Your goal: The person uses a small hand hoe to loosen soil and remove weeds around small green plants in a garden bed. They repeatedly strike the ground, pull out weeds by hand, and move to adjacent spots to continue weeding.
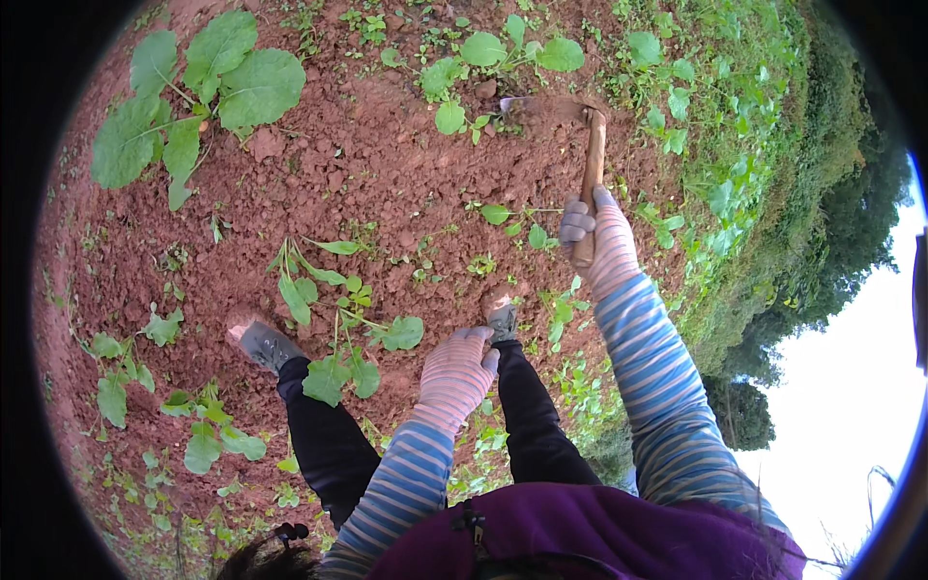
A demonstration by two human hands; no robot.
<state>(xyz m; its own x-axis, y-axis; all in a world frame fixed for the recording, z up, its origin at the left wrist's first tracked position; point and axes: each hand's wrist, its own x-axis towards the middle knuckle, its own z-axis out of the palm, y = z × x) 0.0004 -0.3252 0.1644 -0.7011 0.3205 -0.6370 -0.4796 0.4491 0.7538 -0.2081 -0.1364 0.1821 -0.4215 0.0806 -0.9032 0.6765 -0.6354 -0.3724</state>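
My right hand [594,235], in a striped glove with grey fingertips, grips the short wooden handle of a hand hoe [594,159]. The hoe's metal blade [518,105] points left, low over the reddish soil. It is smeared with earth and partly blurred, so whether it touches the ground is unclear. Just left of the blade grows a leafy seedling [449,80]. My left hand [457,373], gloved alike, hangs before my legs with nothing visible in it. Its thumb is apart from the loosely bent fingers, and the palm is hidden.
A large broad-leaved plant [250,87] grows at the upper left. Another leafy plant [326,377] stands between my shoes, close to my left shoe [268,346]. My right shoe [502,319] is beside my left hand. Dense weeds [725,145] cover the right side.
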